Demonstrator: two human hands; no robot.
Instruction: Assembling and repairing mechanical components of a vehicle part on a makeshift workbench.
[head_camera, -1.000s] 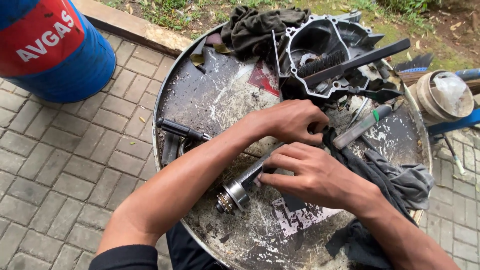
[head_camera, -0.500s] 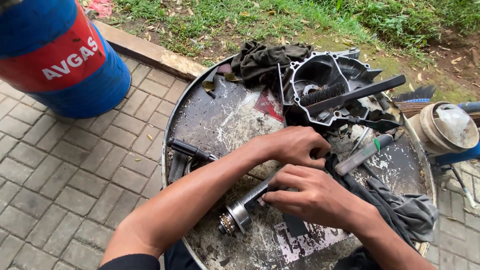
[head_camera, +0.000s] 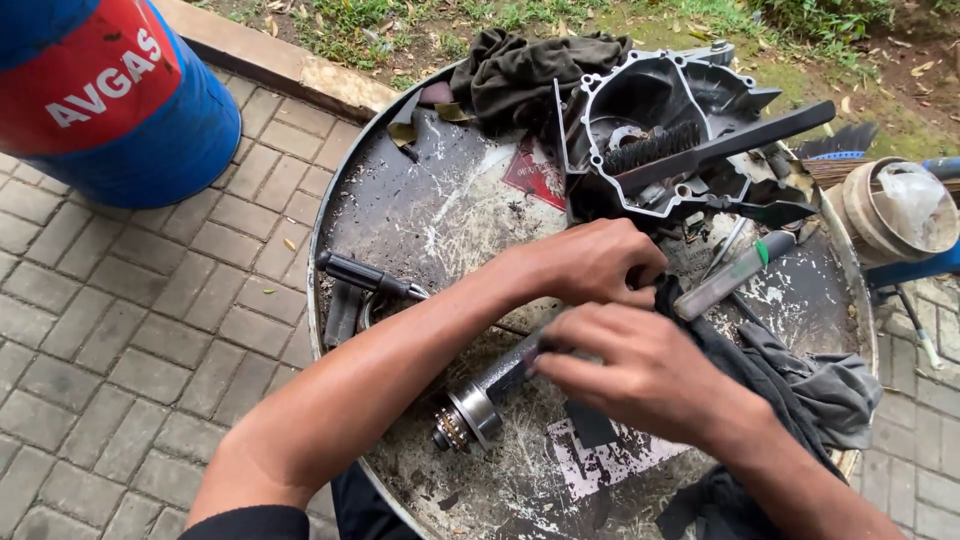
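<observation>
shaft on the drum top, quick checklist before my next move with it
1. Right hand on the metal shaft: ok, fingers wrap it.
2. Left hand gripping something: cannot tell, fist hides it.
3. Shaft's bearing end over the drum top, not past the rim: ok.
4. Dark rag clear of the shaft: not ok, it lies under the right wrist.
5. Brush resting steady on the engine cover: ok.

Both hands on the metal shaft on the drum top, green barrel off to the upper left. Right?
Not quite: the barrel is blue with a red band, not green, as the head view shows. The rest holds: both the left hand and right hand are at the metal shaft on the drum top.
</observation>
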